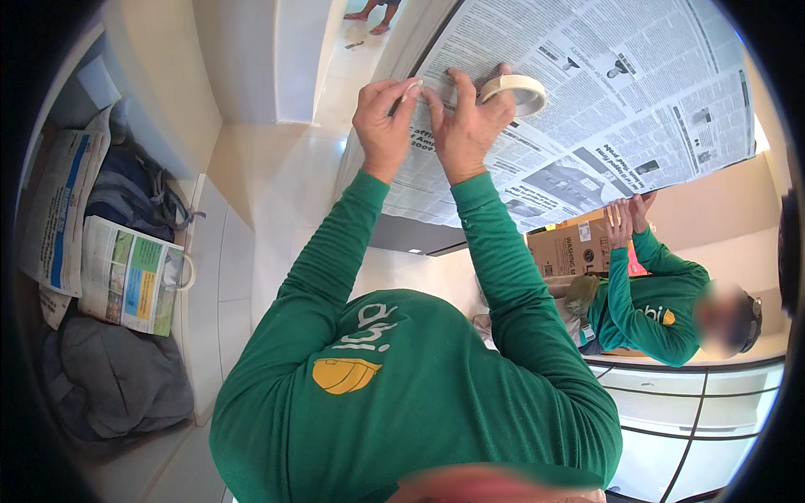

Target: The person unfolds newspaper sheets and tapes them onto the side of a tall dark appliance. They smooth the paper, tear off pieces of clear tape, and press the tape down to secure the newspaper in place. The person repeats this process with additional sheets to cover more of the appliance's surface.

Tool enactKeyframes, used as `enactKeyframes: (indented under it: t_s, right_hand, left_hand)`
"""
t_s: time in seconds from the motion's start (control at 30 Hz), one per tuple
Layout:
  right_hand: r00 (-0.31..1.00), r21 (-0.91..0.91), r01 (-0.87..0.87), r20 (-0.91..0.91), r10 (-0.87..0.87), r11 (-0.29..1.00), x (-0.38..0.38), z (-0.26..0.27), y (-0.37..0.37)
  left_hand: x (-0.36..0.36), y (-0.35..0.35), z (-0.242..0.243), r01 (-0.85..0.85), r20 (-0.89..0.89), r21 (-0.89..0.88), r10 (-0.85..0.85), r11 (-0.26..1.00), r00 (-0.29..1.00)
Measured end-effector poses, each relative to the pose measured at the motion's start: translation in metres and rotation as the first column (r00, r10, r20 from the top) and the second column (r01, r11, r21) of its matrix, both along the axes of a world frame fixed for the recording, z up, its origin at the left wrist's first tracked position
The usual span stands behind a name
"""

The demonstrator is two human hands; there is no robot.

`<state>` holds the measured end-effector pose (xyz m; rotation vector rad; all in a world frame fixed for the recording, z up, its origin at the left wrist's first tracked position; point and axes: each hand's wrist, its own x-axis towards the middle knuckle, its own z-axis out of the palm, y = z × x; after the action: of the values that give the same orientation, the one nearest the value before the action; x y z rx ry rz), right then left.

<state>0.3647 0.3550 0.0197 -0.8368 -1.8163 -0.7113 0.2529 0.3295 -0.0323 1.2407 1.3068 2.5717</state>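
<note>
Sheets of newspaper cover a large upright surface in front of me, with a dark edge showing along its side. My left hand pinches a small whitish strip, perhaps tape, between thumb and fingertips near the newspaper's left edge. Close beside it, my right hand has its thumb and fingers spread against the newspaper. A roll of cream masking tape hangs around a finger of that hand.
A co-worker in a green shirt touches the newspaper's lower right edge. Behind stands a cardboard box. At left, a ledge holds folded newspapers, a blue backpack and a grey bag. Another person's feet show beyond a doorway.
</note>
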Motion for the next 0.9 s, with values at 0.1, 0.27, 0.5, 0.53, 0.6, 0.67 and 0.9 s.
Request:
enactKeyframes:
  t_s: [0.1,0.27,0.5,0.53,0.6,0.67,0.9]
  right_hand:
    - [1.000,-0.004,-0.017,-0.003,0.017,1.000,0.000,0.001,-0.001]
    - [1.000,-0.005,-0.014,-0.004,0.014,1.000,0.000,0.001,-0.003]
    - [1.000,-0.036,-0.025,0.006,0.025,0.999,0.002,0.000,-0.002]
    - [1.000,-0.034,-0.019,0.008,0.020,0.999,0.002,0.000,-0.001]
    - [1.000,-0.032,-0.024,0.002,0.024,0.999,0.003,0.000,-0.001]
    - [0.999,-0.029,-0.033,0.004,0.033,0.999,0.003,0.000,0.000]
    - [0.999,-0.028,-0.045,0.011,0.045,0.999,0.005,0.002,0.001]
  left_hand:
    - [0.004,0.004,0.001,-0.039,-0.042,0.027,0.040,0.999,0.998]
    - [0.007,0.014,0.001,-0.117,-0.095,0.062,0.122,0.991,0.988]
    - [0.009,0.018,0.004,-0.158,-0.085,0.052,0.163,0.986,0.983]
    - [0.009,0.018,0.004,-0.166,-0.070,0.051,0.170,0.985,0.983]
    - [0.012,0.017,0.005,-0.188,-0.054,0.035,0.190,0.982,0.980]
    - [0.014,0.017,0.006,-0.212,-0.047,0.001,0.212,0.977,0.976]
    - [0.014,0.013,0.015,-0.215,0.006,-0.088,0.216,0.973,0.976]
